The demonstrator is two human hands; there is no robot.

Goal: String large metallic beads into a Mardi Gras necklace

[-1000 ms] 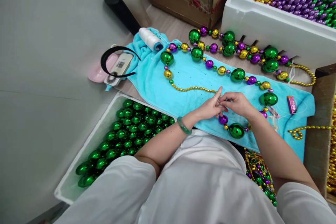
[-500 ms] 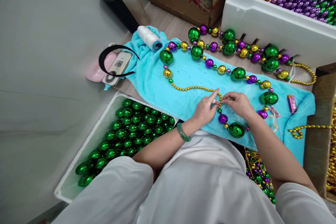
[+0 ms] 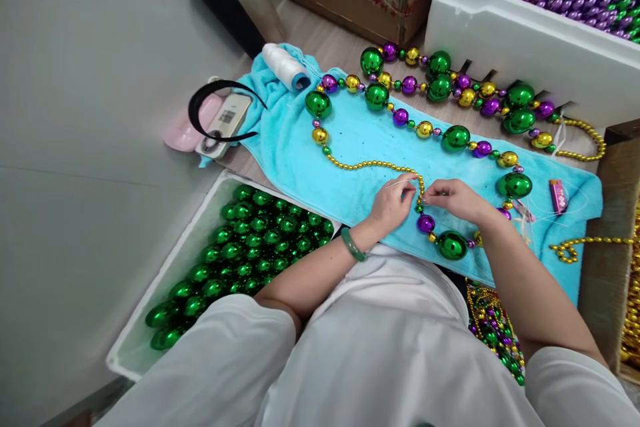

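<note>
A bead garland (image 3: 456,138) of large green and smaller purple and gold balls loops over a turquoise towel (image 3: 360,140). Its run of small gold beads (image 3: 370,165) passes between my two hands. My left hand (image 3: 394,207) is closed in a pinch on a thin white thread, just left of the gold beads. From the other side, my right hand (image 3: 457,200) pinches at the thread close to the beads; the fine ends between the fingertips are hard to make out. Just below the hands hang a purple ball (image 3: 426,223) and a large green ball (image 3: 452,245).
A thread spool (image 3: 285,67), a black headband (image 3: 197,110) and a pink lighter (image 3: 557,197) lie on or by the towel. A white tub (image 3: 170,260) of green balls stands left. Finished-looking strands (image 3: 440,87) lie by a foam box (image 3: 500,27) of beads.
My left index finger, stretched out before, has curled in toward the thumb. My right hand has shifted slightly, staying beside the gold beads. The view has moved a little.
</note>
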